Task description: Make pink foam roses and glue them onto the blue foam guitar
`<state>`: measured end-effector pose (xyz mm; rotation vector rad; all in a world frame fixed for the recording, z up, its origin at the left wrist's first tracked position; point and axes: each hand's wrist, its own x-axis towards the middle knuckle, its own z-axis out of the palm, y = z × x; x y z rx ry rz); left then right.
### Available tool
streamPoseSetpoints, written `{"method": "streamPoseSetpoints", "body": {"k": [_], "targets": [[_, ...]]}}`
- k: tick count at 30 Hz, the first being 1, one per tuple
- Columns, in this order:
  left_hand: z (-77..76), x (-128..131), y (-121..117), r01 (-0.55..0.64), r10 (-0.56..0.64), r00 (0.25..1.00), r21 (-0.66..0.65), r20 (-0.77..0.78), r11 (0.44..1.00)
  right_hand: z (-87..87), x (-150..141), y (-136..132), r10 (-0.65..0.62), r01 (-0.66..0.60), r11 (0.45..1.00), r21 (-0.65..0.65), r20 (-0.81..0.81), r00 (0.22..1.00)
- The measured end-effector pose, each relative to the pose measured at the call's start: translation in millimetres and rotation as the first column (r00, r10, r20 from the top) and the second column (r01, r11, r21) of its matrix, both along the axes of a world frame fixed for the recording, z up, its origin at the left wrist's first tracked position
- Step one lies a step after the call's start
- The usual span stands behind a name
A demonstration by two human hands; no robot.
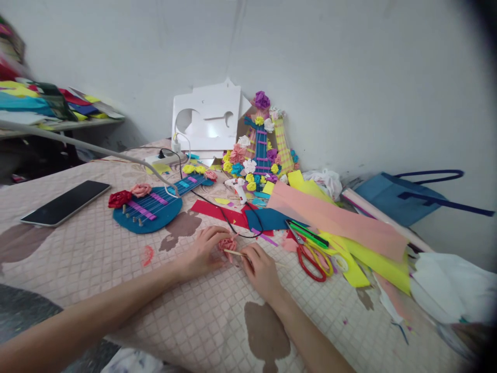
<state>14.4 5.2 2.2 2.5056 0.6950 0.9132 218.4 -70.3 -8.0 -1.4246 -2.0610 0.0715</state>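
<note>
In the middle of the table a small pink paper flower (227, 244) sits between my hands. My left hand (205, 249) is closed on the flower's left side, fingers bent against it. A thin wooden stick (235, 253) is pinched in my right hand (259, 265), its tip against the front of the flower. Behind my left hand lies a blue paper guitar (155, 207) with purple strips, strings and a red flower (120, 199). Beyond the pink flower stands a white glue gun (237, 190).
Red-handled scissors (311, 264), a green cutter (308, 234) and coloured paper sheets (334, 215) lie to the right. A phone (66, 203) is at the left. A black cable (221, 210) crosses the middle. Flower-decorated guitars (262, 147) lean against the wall.
</note>
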Motion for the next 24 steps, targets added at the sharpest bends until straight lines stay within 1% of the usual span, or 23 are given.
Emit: {"method": "streamPoseSetpoints", "body": {"k": [4, 8, 11, 15, 19, 24], "targets": [[-2.0, 2.0, 0.1, 0.016, -0.016, 1.000, -0.008, 0.002, 1.000, 0.1, -1.7, 1.6, 0.030, -0.031, 0.999, 0.041, 0.012, 0.999], [-5.5, 2.4, 2.1, 0.023, -0.023, 1.000, 0.027, 0.004, 0.999, 4.0, -4.5, 2.3, 0.043, -0.047, 0.997, 0.065, 0.052, 0.998], [-6.7, 2.2, 3.3, 0.013, -0.014, 1.000, 0.050, 0.004, 0.999, 6.2, -5.3, 2.6, 0.049, -0.055, 0.997, 0.058, 0.087, 0.995], [-3.6, 1.6, 2.5, 0.015, -0.014, 1.000, 0.047, -0.026, 0.999, 4.0, -2.9, 2.4, 0.050, -0.055, 0.997, 0.051, 0.102, 0.993], [-1.2, 1.5, 1.7, 0.004, -0.004, 1.000, 0.038, -0.021, 0.999, 0.7, -0.5, 0.9, 0.045, -0.046, 0.999, 0.004, 0.116, 0.992], [-4.6, 1.4, 4.0, 0.004, -0.003, 1.000, 0.039, -0.026, 0.999, -0.4, -0.4, -0.5, 0.060, -0.059, 0.998, -0.020, 0.111, 0.992]]}}
